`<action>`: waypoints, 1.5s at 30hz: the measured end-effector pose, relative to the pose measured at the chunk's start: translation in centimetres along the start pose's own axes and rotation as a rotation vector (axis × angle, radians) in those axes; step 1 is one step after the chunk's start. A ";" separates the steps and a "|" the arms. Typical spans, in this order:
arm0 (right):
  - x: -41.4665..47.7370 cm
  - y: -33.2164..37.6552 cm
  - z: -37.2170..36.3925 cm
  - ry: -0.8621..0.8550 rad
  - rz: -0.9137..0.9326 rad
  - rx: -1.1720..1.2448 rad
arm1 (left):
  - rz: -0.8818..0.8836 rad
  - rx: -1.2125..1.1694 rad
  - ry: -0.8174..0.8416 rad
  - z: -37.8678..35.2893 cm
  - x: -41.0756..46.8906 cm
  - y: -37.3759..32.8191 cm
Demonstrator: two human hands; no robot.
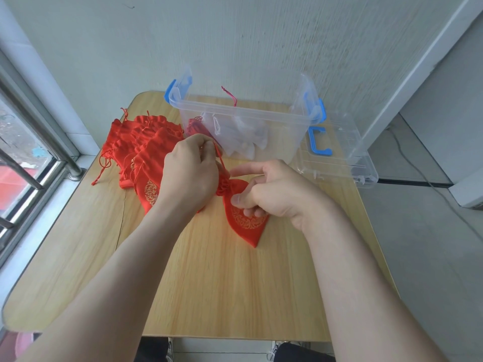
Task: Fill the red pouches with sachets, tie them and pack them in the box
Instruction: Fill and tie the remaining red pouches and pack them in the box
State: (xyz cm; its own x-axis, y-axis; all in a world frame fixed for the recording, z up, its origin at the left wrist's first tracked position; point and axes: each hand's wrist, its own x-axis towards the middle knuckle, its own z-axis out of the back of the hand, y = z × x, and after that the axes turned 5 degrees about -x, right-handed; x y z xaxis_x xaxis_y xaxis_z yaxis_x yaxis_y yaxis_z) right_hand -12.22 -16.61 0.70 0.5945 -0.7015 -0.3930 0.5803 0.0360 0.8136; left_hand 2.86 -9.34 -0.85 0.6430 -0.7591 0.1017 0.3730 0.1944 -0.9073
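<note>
- A heap of red pouches is being stored at the left of the wooden table. They are lying flat and look unfilled, just beside the working spot.
- The drawstring is being pinched in the curled fingers of the left hand and drawn up and away from the gathered neck.
- The pouch in hand is being held near the table's middle, its neck bunched tight. Whether a sachet is inside cannot be told.
- The cloth just below the neck is being gripped by the right hand between thumb and curled fingers, with the index finger stretched toward the knot. The two hands are being held close together, almost touching.
- For a clean tie, the cord is probably best pulled steadily in line with the neck while the body is being braced, so that the gathers close evenly and the pouch is not dragged.
- The clear box is being used open behind the hands, with pale sachets inside. Its lid is lying to the right.
</note>
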 end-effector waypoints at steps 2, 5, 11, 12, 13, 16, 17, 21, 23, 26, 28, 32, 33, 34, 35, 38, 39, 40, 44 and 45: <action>0.0 0.0 -0.1 0.009 -0.004 0.000 | -0.012 -0.008 -0.004 0.0 0.0 -0.1; -0.2 0.1 -0.1 0.014 -0.001 0.015 | -0.037 -0.004 -0.014 -0.1 -0.1 -0.2; -0.3 0.2 -0.3 0.018 -0.012 0.002 | -0.068 -0.058 -0.012 0.0 -0.6 -0.8; -0.2 0.1 -0.4 0.010 -0.017 -0.014 | -0.078 -0.065 -0.007 -0.1 -0.7 -0.9; -0.2 0.1 -0.4 -0.001 -0.015 -0.045 | -0.091 -0.072 -0.003 -0.2 -0.7 -0.9; 0.0 -0.2 -0.5 -0.045 0.047 -0.218 | -0.121 -0.068 0.024 -0.5 -0.8 -0.9; 0.0 -0.2 -0.6 -0.052 0.056 -0.259 | -0.130 -0.060 0.034 -0.6 -0.9 -0.8; 0.3 -0.3 -0.9 -0.151 0.042 -0.239 | -0.153 -0.086 0.029 -0.6 -0.7 -0.8; 0.5 -0.5 -0.9 -0.269 0.072 -0.305 | -0.123 -0.162 0.007 -0.4 -0.3 -0.7; 0.5 -0.7 -0.7 -0.410 0.160 -0.327 | -0.102 -0.148 -0.052 -0.3 -0.1 -0.5; 0.6 -0.7 -0.6 -0.509 0.194 -0.226 | -0.131 -0.095 -0.098 -0.3 0.0 -0.2; 1.0 -0.2 -0.4 -0.663 0.266 0.176 | -0.162 0.015 -0.131 -0.1 0.3 0.2; 0.9 0.1 -0.3 -0.668 0.295 0.282 | -0.174 0.037 -0.127 -0.1 0.4 0.3; 0.8 0.3 -0.3 -0.660 0.316 0.391 | -0.186 0.054 -0.122 0.0 0.5 0.4; 0.6 0.6 -0.3 -0.649 0.330 0.488 | -0.195 0.066 -0.118 -0.1 0.5 0.5; 0.0 1.9 -0.5 -0.642 0.401 0.647 | -0.230 0.085 -0.118 0.1 0.8 0.9; 0.0 2.2 -0.6 -0.662 0.437 0.664 | -0.245 0.093 -0.122 0.2 0.9 1.0; -0.1 2.6 -0.6 -0.700 0.472 0.658 | -0.259 0.105 -0.129 0.3 0.9 1.1; 0.3 4.2 -0.4 -0.922 0.582 0.553 | -0.313 0.197 -0.131 0.6 1.4 2.1; 0.7 4.6 -0.3 -0.965 0.606 0.515 | -0.327 0.226 -0.114 0.6 1.4 2.3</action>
State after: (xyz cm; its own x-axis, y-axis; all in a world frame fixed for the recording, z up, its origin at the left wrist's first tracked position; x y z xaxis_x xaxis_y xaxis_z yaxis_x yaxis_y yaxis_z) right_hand -8.95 -16.74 3.99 -0.0870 -0.9122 0.4004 -0.0587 0.4059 0.9120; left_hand 5.05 -9.62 -2.59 0.5313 -0.7323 0.4261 0.6994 0.0953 -0.7083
